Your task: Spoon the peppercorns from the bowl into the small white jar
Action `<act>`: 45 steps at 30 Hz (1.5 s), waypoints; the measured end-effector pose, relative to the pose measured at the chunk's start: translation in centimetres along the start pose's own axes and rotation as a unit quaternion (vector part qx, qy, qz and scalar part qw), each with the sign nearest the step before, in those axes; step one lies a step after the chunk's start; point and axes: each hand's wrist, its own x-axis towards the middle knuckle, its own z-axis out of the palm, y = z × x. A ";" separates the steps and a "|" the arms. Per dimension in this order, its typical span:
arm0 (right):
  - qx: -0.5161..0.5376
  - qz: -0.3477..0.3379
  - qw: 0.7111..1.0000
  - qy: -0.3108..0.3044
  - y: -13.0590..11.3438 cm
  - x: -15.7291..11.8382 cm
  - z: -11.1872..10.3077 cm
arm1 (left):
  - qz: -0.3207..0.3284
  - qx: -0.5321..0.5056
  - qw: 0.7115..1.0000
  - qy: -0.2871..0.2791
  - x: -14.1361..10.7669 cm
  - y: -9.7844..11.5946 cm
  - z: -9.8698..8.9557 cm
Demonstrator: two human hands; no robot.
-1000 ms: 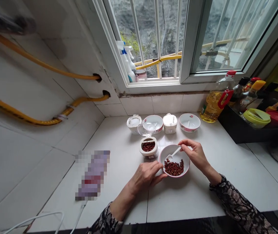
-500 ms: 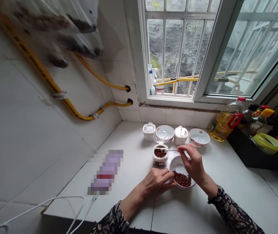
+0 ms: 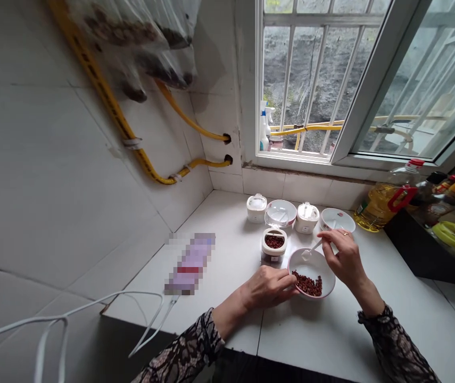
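My left hand (image 3: 272, 286) grips the left rim of a white bowl (image 3: 328, 266), fingers closed on its edge. Reddish-brown peppercorns (image 3: 309, 285) lie in the near part of that bowl. Between the fingertips of my right hand (image 3: 342, 256) is the handle of a small white spoon (image 3: 307, 254); its head hangs inside the bowl, above the bare far part. Just left of the bowl stands a spice jar (image 3: 274, 249) with its lid raised, holding more of the peppercorns.
Behind are two white lidded jars (image 3: 256, 209) (image 3: 307, 218), a bowl (image 3: 281, 211) and another bowl (image 3: 338, 218). An oil bottle (image 3: 382, 199) stands right, beside a black box (image 3: 422, 250) of bottles. A blurred-out purplish device (image 3: 191, 266) with a white cable (image 3: 147, 330) lies left.
The spoon has moved from the open spice jar to the right, over the bowl, with my right hand. My left hand stays on the bowl's rim. The whole view has shifted somewhat.
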 end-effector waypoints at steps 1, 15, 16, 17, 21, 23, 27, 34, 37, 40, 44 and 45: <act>-0.015 -0.006 0.999 -0.027 0.4 -0.1 -0.2 | -0.001 0.000 1.000 -0.002 0.0 0.0 -0.1; 0.115 0.040 0.980 -0.158 -1.5 -2.6 -0.1 | -0.002 -0.015 1.000 0.025 -0.2 0.1 -0.3; 0.108 0.032 0.983 -0.143 -1.5 -2.6 0.0 | -0.001 -0.014 0.999 0.029 -0.2 0.1 -0.3; 0.097 0.023 0.986 -0.130 -1.4 -2.6 0.0 | 0.001 -0.014 0.999 0.029 -0.2 0.1 -0.3; 0.074 0.038 0.993 -0.087 -0.3 -2.8 -0.2 | 0.008 -0.028 0.999 0.026 -0.1 0.0 -0.4; 0.066 0.055 0.994 -0.066 0.1 -2.9 -0.3 | 0.008 -0.030 0.999 0.026 0.0 0.0 -0.5; 0.013 0.050 0.998 -0.033 0.3 -3.2 0.0 | 0.008 -0.031 0.999 0.022 0.1 0.1 -0.6; 0.036 0.070 0.995 -0.062 -0.5 -4.2 1.9 | 0.003 -0.031 0.999 0.020 0.1 0.1 -0.7; 0.047 0.108 0.992 -0.044 -0.5 -4.3 2.0 | 0.001 -0.039 0.999 0.019 0.0 0.1 -0.6; 0.051 0.144 0.988 -0.015 -0.1 -4.2 1.8 | 0.001 -0.045 0.999 0.016 -0.1 0.1 -0.5; 0.070 0.189 0.979 -0.005 0.3 -4.1 1.6 | 0.002 -0.045 0.999 0.015 -0.2 0.0 -0.5; 0.076 0.201 0.977 -0.009 0.3 -4.1 1.7 | 0.003 -0.045 0.999 0.015 -0.2 0.0 -0.5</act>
